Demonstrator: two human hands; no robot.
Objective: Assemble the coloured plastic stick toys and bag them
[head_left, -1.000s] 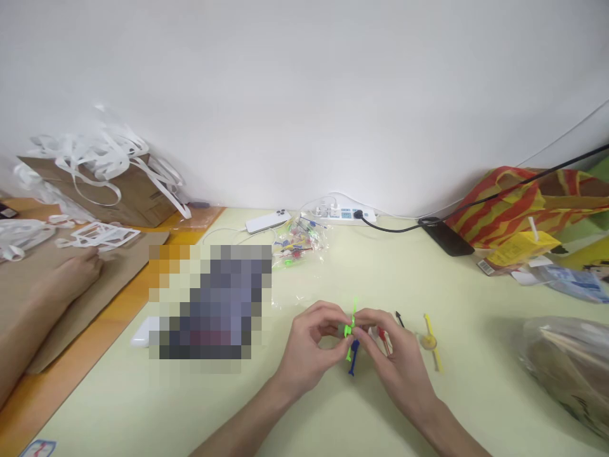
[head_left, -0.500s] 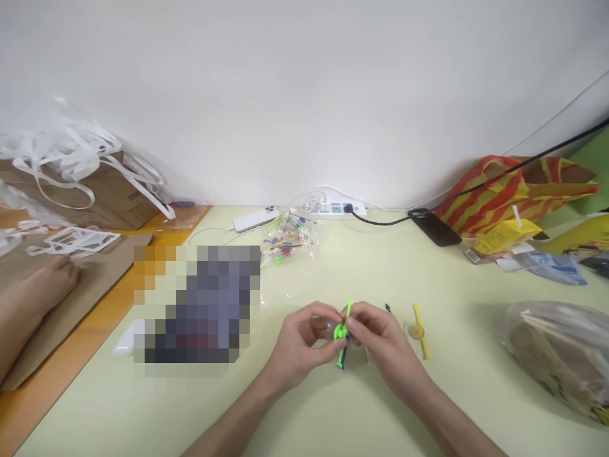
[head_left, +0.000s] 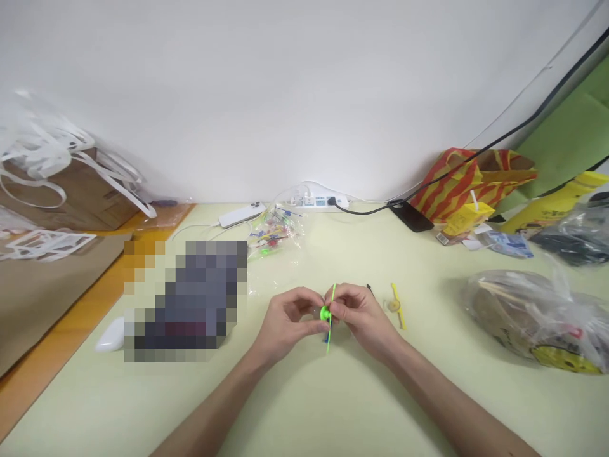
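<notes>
My left hand [head_left: 290, 317] and my right hand [head_left: 364, 311] meet above the table, fingertips pinched together. Between them is a green plastic toy piece [head_left: 325, 314], a round hub with a long thin strip standing nearly upright. My right thumb and fingers grip it from the right, and my left fingers close on the hub side. A clear rounded part [head_left: 314, 312] shows inside my left fingers. Something dark blue [head_left: 327, 336] peeks out beneath the hub, mostly hidden. A yellow toy piece [head_left: 396, 306] with a round centre and a black piece [head_left: 370, 289] lie beyond my right hand.
A clear bag of coloured plastic parts [head_left: 276, 235] lies at the back, near a white phone [head_left: 242, 214] and a power strip [head_left: 318, 202]. On the right are a black phone [head_left: 410, 216], a yellow drink carton [head_left: 469, 219] and a plastic-wrapped package [head_left: 514, 317]. A pixelated dark area [head_left: 190, 298] is left.
The green piece has turned, so its strip now shows edge-on. The view has shifted slightly rightward. Another person's hand at the far left is gone from view.
</notes>
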